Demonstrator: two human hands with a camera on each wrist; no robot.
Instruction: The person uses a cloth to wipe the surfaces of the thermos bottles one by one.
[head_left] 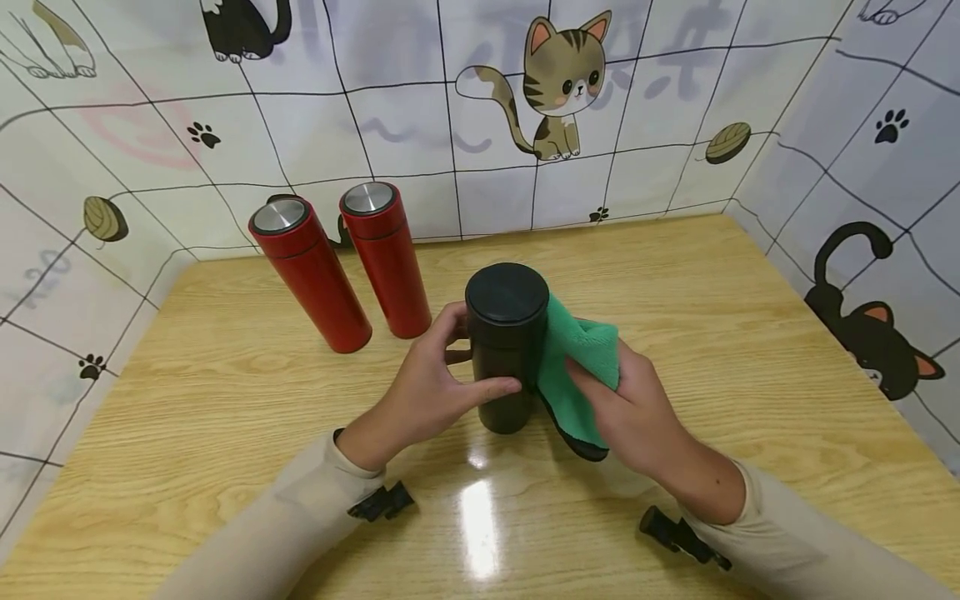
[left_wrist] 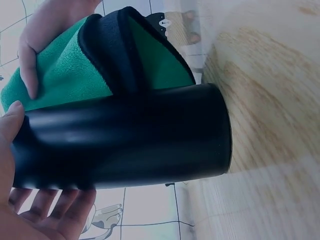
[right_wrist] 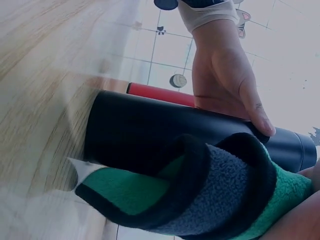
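A black thermos flask (head_left: pixel 506 333) stands upright near the middle of the wooden table. My left hand (head_left: pixel 435 392) grips it from the left, thumb across the front and fingers behind. In the left wrist view, that thumb and those fingers lie on opposite sides of the flask (left_wrist: pixel 125 137). My right hand (head_left: pixel 637 412) holds a bunched green cloth (head_left: pixel 577 358) against the flask's right side. The cloth (right_wrist: pixel 225 185) shows a grey face and black edging in the right wrist view, where it covers part of the flask.
Two red thermos flasks with silver-topped lids stand at the back left, one red flask (head_left: pixel 311 275) left of the other red flask (head_left: pixel 386 262). Cat-patterned white walls (head_left: pixel 405 125) border the table (head_left: pixel 712 333) at the back and sides.
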